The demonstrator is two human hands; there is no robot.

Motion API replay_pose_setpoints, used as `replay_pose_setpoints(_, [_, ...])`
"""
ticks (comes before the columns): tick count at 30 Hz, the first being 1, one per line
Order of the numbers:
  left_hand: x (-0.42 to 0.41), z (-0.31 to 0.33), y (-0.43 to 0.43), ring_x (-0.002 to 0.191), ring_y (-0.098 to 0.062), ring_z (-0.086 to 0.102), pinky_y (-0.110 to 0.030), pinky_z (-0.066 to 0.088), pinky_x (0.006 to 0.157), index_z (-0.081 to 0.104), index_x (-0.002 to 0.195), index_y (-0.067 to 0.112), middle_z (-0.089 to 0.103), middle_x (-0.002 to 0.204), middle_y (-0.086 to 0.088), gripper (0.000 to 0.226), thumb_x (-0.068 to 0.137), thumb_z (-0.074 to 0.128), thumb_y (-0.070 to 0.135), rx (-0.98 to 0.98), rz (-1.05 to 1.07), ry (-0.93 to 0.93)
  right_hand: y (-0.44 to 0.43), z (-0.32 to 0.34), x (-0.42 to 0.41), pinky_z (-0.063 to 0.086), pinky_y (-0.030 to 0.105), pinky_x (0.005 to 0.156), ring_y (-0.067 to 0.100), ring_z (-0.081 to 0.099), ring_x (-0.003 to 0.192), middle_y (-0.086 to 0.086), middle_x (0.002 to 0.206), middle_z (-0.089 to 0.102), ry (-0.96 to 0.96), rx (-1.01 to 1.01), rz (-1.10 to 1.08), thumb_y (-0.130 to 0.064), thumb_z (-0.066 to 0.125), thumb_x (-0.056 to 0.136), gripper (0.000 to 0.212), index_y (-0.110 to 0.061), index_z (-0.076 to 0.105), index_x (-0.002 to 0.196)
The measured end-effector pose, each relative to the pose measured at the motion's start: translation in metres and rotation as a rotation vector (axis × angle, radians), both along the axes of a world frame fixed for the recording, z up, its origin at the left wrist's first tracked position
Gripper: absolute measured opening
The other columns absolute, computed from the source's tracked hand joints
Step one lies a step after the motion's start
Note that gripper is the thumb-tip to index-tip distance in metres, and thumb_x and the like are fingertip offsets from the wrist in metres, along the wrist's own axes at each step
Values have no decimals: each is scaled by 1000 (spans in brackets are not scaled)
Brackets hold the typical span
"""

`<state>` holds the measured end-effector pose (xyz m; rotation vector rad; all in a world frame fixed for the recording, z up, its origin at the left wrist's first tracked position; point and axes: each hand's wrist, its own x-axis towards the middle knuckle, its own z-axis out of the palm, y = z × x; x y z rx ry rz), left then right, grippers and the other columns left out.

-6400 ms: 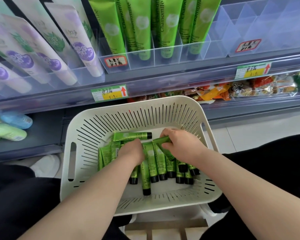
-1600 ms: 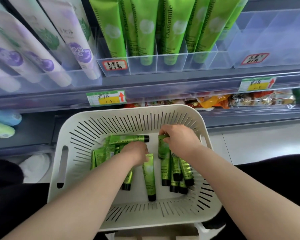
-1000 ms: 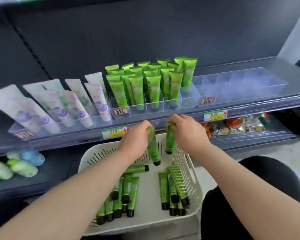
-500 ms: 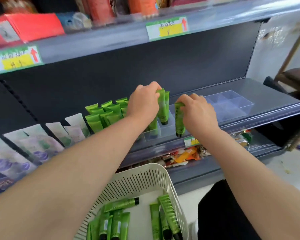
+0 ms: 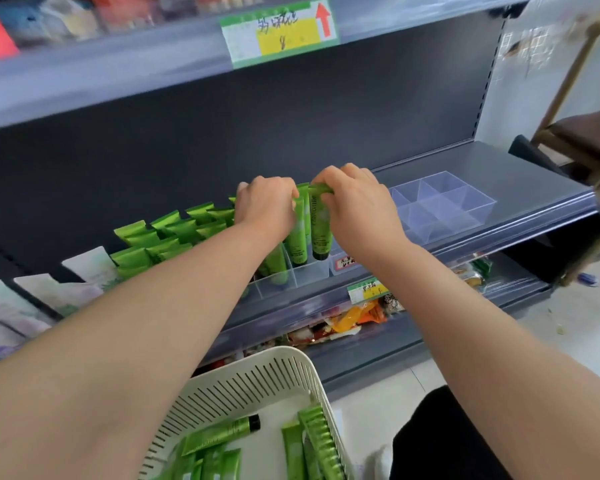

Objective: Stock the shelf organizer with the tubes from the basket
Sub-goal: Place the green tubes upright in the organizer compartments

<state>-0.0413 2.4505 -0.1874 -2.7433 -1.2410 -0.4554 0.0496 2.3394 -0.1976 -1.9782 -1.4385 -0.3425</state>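
Lighting: I see bright, even daylight, strongest far right; upper shelf (image 5: 84, 81) motion-blurred; wide-angle bending at edges.

Premises: retail shop, self-service aisle.
Fixtures: tiered metal shelves (image 5: 520, 181) against a dark back panel (image 5: 291, 116). Handwritten price labels (image 5: 279, 32) with red arrows are fixed to the shelf edges.
Stock: identical green tubes (image 5: 174, 230) faced in rows in a clear organizer (image 5: 440, 206). Pale tubes (image 5: 84, 271) alongside. Bagged snacks (image 5: 354, 317) on the tier below.
Restocking gear: slotted basket (image 5: 257, 375) holding more green tubes.
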Motion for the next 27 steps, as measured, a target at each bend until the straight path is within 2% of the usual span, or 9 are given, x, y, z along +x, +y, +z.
replay_pose_setpoints(7, [-22,1,-5,113,-21,47,-39,34,92,62,114,26,67,113,6,27,95,49,14,34,-76,-191,25,-13,-5,34,38,74,30,49,102,8,108,56,-7,-76,-11,-8,45,94,30,-17,55,121])
replay_pose_setpoints(12, [-41,0,-11,117,-20,47,-39,33,94,62,119,23,66,118,7,33,94,47,7,47,-100,-236,39,-30,-10,31,35,73,31,49,103,9,108,55,-42,-192,-25,-8,44,94,35,-18,52,126])
replay_pose_setpoints(15, [-57,0,-14,118,-20,46,-37,33,92,63,119,21,64,121,6,34,93,47,4,56,-109,-271,43,-40,-12,34,38,75,33,48,104,10,111,56,-23,-226,-37,-6,45,92,36,-16,52,126])
replay_pose_setpoints(19, [-83,-9,-23,114,-19,49,-33,38,92,65,113,17,65,117,4,34,90,48,-3,57,-127,-411,43,-40,-15,36,41,81,34,44,111,13,121,51,-26,-239,-96,-3,46,89,43,-14,46,130])
replay_pose_setpoints(21, [-96,-17,-25,111,-20,52,-36,42,93,67,109,15,66,115,2,35,88,49,-7,64,-139,-446,40,-40,-22,35,43,86,34,40,114,14,127,45,-38,-232,-142,-1,47,86,50,-14,41,134])
replay_pose_setpoints(24, [-116,-31,-28,108,-24,55,-40,45,91,68,107,13,67,113,-1,37,83,51,-10,90,-142,-439,29,-43,-38,31,45,93,35,35,121,13,138,38,-59,-160,-149,2,50,77,62,-13,39,136])
replay_pose_setpoints(27, [-134,-40,-31,107,-26,55,-43,46,89,68,108,12,67,115,-2,38,82,53,-11,86,-125,-407,18,-48,-59,31,45,92,36,36,122,13,138,40,-98,-90,-92,4,52,70,64,-13,46,132])
